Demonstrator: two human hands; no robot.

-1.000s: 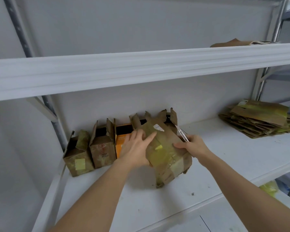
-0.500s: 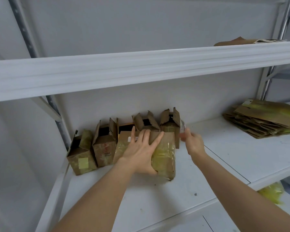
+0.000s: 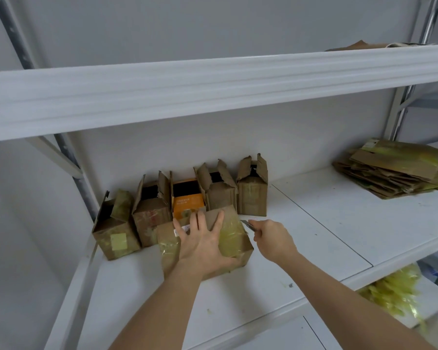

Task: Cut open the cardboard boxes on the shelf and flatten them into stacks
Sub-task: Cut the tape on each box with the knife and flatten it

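While the left hand [image 3: 200,245] is lying flat with its fingers spread over the top of the taped box [image 3: 234,245], pressing it onto the white shelf [image 3: 326,223], the right hand [image 3: 272,238] is curling around the handle of a small utility knife [image 3: 248,224], whose tip is pointing at the box's right upper edge, touching it or just short of it; which one cannot be told. This box is sitting near the front of the shelf, just ahead of a row of five opened boxes [image 3: 252,195] that are standing against the back wall with their flaps up, one of them orange [image 3: 187,202]. Well apart to the right, a stack of flattened cardboard [image 3: 390,170] is resting on the same shelf, and more flat cardboard [image 3: 359,45] is showing on the shelf above. Yellowish tape scraps [image 3: 392,291] are lying on the level below. Judging by its small size and worn cardboard, the box is likely light and fairly soft, so it would probably slide or cave in under the blade unless held down firmly. The glossy yellow tape is looking slippery, so the bare cardboard on top seems the better place for the palm, kept clear of the cutting line along the seam.
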